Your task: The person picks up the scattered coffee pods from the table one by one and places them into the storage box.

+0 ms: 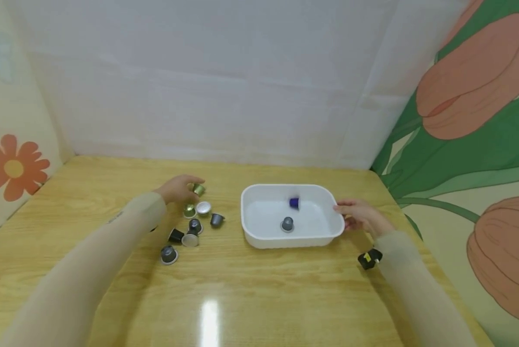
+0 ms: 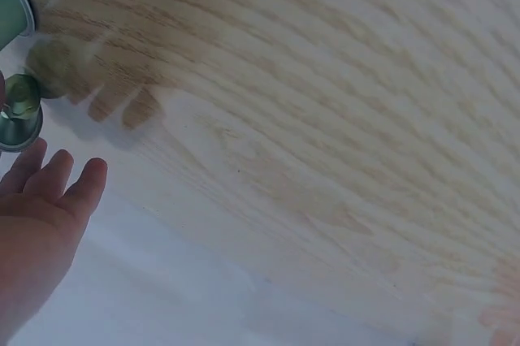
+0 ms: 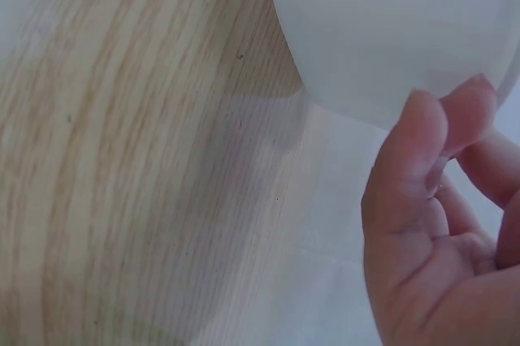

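My left hand is at the back of a loose group of coffee capsules, its thumb and index finger around a green coffee capsule. The left wrist view shows that capsule at the left edge, beside the hand's other fingers, which are spread. A second green capsule sits just in front. At the right end of a white plastic tub, my right hand grips the rim between thumb and fingers. Inside the tub are a purple capsule and a grey capsule.
Nearer me lie several dark capsules, among them a grey one and a black one. A silvery white capsule and a dark grey one lie toward the tub. White cloth hangs behind the wooden table.
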### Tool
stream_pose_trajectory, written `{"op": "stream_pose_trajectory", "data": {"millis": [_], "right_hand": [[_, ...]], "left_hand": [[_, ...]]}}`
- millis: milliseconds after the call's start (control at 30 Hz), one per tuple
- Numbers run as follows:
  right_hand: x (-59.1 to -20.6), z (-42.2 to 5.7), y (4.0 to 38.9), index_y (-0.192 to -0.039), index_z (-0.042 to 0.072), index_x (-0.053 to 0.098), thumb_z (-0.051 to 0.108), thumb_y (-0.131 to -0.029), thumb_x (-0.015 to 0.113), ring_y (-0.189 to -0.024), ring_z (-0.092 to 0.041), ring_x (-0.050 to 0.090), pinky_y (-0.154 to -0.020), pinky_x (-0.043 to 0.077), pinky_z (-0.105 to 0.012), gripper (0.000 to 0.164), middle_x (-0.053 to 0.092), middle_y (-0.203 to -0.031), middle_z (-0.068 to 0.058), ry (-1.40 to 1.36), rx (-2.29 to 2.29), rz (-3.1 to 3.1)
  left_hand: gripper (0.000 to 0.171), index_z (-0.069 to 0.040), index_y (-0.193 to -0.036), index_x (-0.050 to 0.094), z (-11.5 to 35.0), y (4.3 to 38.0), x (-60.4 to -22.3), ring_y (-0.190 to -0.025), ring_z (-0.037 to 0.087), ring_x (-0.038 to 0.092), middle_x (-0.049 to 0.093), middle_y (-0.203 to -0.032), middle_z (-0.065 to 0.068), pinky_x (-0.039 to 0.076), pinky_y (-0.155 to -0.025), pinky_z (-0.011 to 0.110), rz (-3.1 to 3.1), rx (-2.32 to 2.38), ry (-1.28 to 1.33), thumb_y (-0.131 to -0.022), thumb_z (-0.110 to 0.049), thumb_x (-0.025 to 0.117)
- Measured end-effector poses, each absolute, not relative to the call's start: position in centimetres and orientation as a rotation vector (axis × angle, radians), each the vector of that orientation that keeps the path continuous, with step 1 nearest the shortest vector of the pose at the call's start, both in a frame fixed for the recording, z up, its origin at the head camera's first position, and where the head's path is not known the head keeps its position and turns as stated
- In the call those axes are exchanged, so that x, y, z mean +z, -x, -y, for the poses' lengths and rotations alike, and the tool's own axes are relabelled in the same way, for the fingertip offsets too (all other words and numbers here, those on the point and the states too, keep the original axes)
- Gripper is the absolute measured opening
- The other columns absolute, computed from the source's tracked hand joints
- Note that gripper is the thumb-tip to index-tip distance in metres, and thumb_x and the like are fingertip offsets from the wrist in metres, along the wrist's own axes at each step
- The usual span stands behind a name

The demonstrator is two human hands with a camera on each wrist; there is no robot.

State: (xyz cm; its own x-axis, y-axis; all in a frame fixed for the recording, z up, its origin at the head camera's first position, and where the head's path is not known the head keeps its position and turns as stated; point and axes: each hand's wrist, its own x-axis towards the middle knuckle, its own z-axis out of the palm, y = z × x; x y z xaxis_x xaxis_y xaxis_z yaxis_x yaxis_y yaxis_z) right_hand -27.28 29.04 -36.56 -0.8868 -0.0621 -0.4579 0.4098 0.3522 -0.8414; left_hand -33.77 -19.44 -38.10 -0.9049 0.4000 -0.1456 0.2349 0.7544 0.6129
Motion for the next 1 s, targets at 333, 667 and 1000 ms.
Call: {"op": "stream_pose_trajectory", "data": {"millis": [333,667,1000], "right_hand": [[-36.6,-29.1,27.2,-0.143,-0.008,0.033,0.015,-0.099,0.055,-0.053,-0.009,0.056,-0.053,0.053,-0.024,0.054,0.057,-0.074,0.000,-0.294,-1.563,-2.207],[-36.6,-28.8,27.5,-0.144,-0.007,0.034,0.016,-0.100,0.055,-0.055,-0.010,0.057,-0.054,0.052,-0.024,0.054,0.056,-0.075,-0.001,-0.273,-1.552,-2.214],[-36.6,-29.0,27.2,-0.145,-0.007,0.032,0.017,-0.100,0.054,-0.052,-0.009,0.057,-0.053,0.052,-0.023,0.055,0.056,-0.073,0.000,-0.287,-1.552,-2.215]], "left_hand": [[0.048,0.010,-0.131,0.052,19.9,33.9,-37.9,-0.119,0.049,0.048,0.051,-0.130,0.033,0.036,-0.103,0.060,-2.709,0.894,-0.552,-0.088,-0.005,0.068],[0.041,0.010,-0.124,0.057,21.2,34.8,-39.1,-0.110,0.042,0.056,0.061,-0.119,0.028,0.043,-0.097,0.056,-2.697,0.935,-0.521,-0.088,-0.006,0.069],[0.044,0.011,-0.126,0.056,21.0,33.9,-38.7,-0.110,0.042,0.055,0.062,-0.117,0.027,0.042,-0.099,0.057,-2.667,0.971,-0.544,-0.090,-0.012,0.069]]}}
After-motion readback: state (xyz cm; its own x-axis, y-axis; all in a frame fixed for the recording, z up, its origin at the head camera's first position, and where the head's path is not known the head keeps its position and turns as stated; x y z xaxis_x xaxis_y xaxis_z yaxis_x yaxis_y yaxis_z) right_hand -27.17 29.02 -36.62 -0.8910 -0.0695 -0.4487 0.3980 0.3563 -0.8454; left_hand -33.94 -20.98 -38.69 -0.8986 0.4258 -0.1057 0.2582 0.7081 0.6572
